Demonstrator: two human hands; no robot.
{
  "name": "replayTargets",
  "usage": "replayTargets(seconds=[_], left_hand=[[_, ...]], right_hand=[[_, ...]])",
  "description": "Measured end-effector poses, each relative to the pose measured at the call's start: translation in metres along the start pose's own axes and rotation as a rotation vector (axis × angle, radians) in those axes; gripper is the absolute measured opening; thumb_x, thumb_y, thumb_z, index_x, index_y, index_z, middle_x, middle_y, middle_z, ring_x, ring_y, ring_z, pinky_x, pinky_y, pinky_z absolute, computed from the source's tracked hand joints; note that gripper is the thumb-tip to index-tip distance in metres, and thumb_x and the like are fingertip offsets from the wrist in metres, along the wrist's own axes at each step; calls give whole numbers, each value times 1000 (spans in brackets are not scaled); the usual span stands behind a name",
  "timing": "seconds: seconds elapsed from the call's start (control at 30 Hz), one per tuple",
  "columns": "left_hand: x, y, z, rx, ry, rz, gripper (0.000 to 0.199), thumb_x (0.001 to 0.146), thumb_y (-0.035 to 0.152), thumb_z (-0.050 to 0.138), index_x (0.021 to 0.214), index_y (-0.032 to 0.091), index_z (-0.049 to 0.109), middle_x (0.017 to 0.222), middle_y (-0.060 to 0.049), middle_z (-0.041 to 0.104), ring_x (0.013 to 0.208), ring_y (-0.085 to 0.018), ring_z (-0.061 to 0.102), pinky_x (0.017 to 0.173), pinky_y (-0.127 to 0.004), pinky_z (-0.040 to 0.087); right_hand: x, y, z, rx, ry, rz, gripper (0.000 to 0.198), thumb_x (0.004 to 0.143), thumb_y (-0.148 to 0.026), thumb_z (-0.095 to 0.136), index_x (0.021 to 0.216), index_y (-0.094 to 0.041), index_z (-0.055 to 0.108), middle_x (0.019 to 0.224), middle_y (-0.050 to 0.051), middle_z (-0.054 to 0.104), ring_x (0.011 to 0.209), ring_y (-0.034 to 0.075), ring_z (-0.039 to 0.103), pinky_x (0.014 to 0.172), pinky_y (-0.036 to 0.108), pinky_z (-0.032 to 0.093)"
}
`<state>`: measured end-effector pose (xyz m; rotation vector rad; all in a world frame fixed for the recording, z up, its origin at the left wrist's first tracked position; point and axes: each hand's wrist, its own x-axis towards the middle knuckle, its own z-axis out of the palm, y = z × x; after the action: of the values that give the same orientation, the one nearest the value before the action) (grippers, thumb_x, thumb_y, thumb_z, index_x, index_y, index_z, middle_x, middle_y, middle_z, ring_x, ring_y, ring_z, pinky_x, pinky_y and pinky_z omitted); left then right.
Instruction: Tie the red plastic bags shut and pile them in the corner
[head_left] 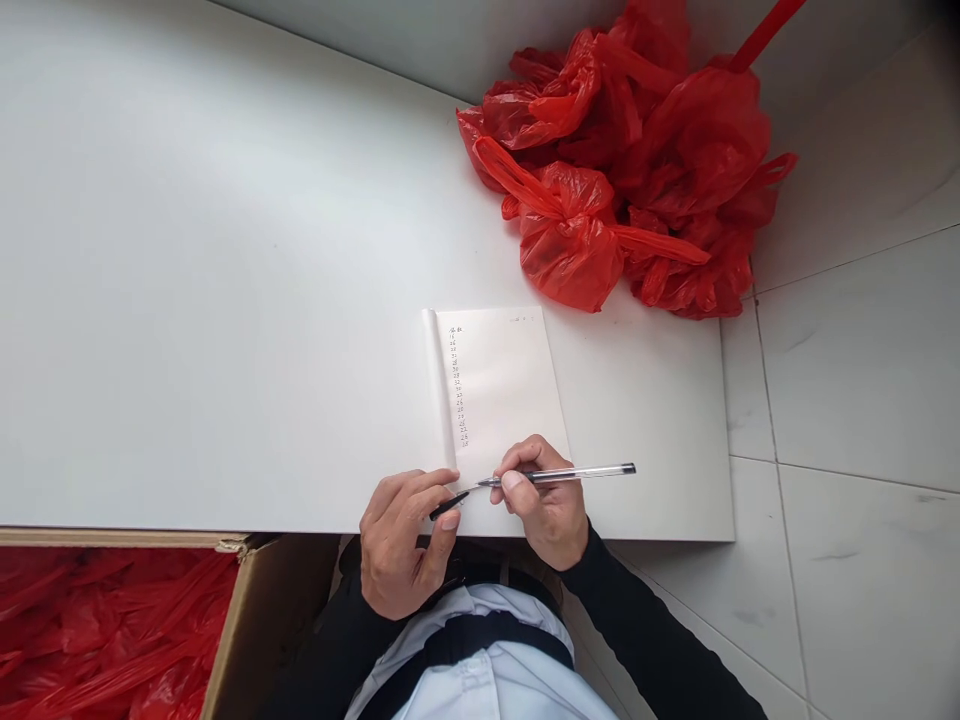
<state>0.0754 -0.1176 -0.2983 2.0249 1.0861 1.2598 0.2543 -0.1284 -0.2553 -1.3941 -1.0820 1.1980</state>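
A clear-barrelled pen [581,473] with a dark tip is pinched in my right hand [546,500], its point aimed left. Between the thumb and fingers of my left hand [407,540] is a black pen cap [448,505], close to the pen's tip but seemingly apart from it. Both hands are over the lower edge of an open notebook [506,385]. Down the left side of its white page runs a handwritten column of numbers, and a faint printed line shows at the top right.
Tied red plastic bags [574,235] are heaped at the table's far right corner. More red bags fill a cardboard box [225,635] at lower left, against the front edge of the white table [225,300]. Tiled floor [862,380] lies to the right.
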Motion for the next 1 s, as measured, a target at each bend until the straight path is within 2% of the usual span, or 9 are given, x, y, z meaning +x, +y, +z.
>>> replayTargets(seconds=[0.2, 0.33, 0.47, 0.57, 1.0], left_hand=[[3, 2, -4, -8, 7, -15, 20, 83, 2, 62, 100, 12, 62, 98, -13, 70, 95, -24, 61, 80, -41, 52], [1, -1, -3, -32, -11, -3, 22, 84, 1, 61, 102, 12, 63, 102, -13, 72, 101, -25, 63, 83, -43, 53], [1, -3, 0, -25, 17, 5, 20, 84, 2, 61, 101, 11, 64, 99, -13, 72, 99, -25, 63, 82, -43, 54], [1, -2, 1, -25, 30, -8, 19, 84, 2, 61, 100, 11, 64, 98, -13, 73, 98, -25, 63, 81, -43, 54], [0, -3, 3, -11, 45, -33, 23, 82, 5, 61, 101, 17, 64, 97, -10, 74, 96, -24, 65, 80, -41, 54]], right_hand=[[-6, -5, 3, 58, 18, 24, 4, 90, -24, 60, 88, -22, 62, 69, -1, 68, 62, 14, 64, 57, 25, 49], [5, -5, 8, -140, 92, -33, 10, 88, -21, 62, 97, -22, 63, 86, 1, 73, 75, 16, 70, 68, 27, 55], [16, 5, 13, -418, 137, -214, 9, 84, -19, 62, 91, -21, 66, 82, 0, 69, 65, 13, 64, 62, 25, 53], [19, 12, 14, -485, 156, -291, 9, 83, -17, 60, 88, -21, 67, 80, 0, 67, 63, 12, 62, 58, 25, 52], [23, 14, 15, -534, 140, -340, 11, 79, -13, 59, 84, -21, 66, 75, -1, 65, 61, 12, 57, 58, 26, 49]])
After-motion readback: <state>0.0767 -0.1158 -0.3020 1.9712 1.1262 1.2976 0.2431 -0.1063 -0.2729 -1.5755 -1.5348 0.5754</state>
